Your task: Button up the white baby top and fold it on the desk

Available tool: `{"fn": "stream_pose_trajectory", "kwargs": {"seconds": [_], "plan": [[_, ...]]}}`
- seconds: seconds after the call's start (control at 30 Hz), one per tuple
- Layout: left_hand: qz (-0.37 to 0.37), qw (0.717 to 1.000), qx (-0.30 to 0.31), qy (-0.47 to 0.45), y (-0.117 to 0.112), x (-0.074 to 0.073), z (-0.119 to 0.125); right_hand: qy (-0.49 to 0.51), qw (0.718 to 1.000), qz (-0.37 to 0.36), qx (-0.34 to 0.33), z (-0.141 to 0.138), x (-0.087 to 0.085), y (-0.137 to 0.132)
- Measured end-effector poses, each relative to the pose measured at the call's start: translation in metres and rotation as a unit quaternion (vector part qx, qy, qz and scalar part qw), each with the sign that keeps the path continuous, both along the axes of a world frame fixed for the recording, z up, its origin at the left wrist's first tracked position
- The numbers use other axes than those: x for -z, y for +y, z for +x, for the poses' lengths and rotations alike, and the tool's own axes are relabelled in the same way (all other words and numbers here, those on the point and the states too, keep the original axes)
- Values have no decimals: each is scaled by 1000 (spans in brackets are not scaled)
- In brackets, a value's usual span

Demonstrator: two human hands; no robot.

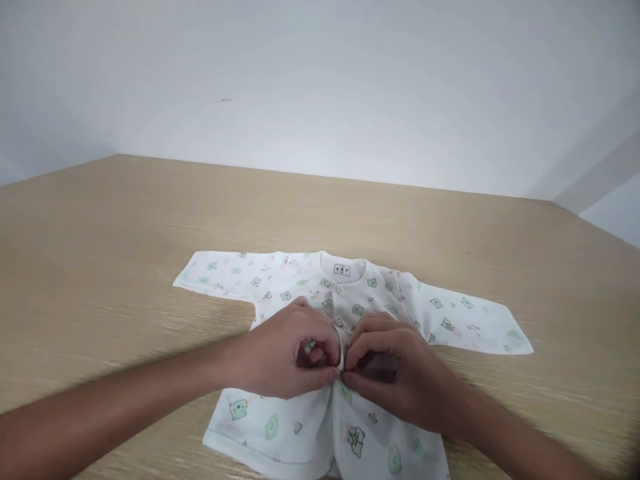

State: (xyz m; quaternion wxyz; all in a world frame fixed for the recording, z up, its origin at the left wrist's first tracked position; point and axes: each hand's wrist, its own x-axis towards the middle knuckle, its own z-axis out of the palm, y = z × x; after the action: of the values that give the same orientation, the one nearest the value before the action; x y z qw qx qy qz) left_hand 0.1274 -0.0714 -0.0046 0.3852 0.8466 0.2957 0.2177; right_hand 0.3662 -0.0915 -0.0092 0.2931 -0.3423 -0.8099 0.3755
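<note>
A small white baby shirt [280,427] with green and pink animal prints lies face up, its sleeves spread to both sides. Two buttons show near the neck on its front placket, and a printed label sits inside the collar. My left hand [293,350] pinches the placket edge around the middle of the front. Right beside it, my right hand [400,367] pinches the facing edge, the fingertips of both hands almost touching. Whatever button or buttonhole lies between the fingertips is hidden. Below the hands, the two front edges hang slightly apart at the hem.
The shirt rests on a wide, light wood-grain table [150,213]. Behind the table stands a plain white wall [320,87] with a small dark mark. Another wall section with a ledge is at the far right.
</note>
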Motion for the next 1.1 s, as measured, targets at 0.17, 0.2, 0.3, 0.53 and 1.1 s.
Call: {"fn": "stream_pose_trajectory", "kwargs": {"seconds": [0.17, 0.2, 0.3, 0.53, 1.1], "plan": [[4, 1000, -6, -13, 1, 4, 1, 0, 1000, -17, -2, 0, -1, 0], [4, 1000, -9, -15, 1, 5, 1, -4, 1000, -19, -4, 0, -2, 0], [12, 1000, -10, -22, -1, 5, 1, -16, 1000, -20, -14, 0, -5, -1], [47, 999, -1, -14, -4, 3, 3, -35, 999, -15, -29, -1, -7, 1], [62, 996, -5, -63, -2, 19, 7, -8, 999, -31, -8, 2, -6, -1]]}}
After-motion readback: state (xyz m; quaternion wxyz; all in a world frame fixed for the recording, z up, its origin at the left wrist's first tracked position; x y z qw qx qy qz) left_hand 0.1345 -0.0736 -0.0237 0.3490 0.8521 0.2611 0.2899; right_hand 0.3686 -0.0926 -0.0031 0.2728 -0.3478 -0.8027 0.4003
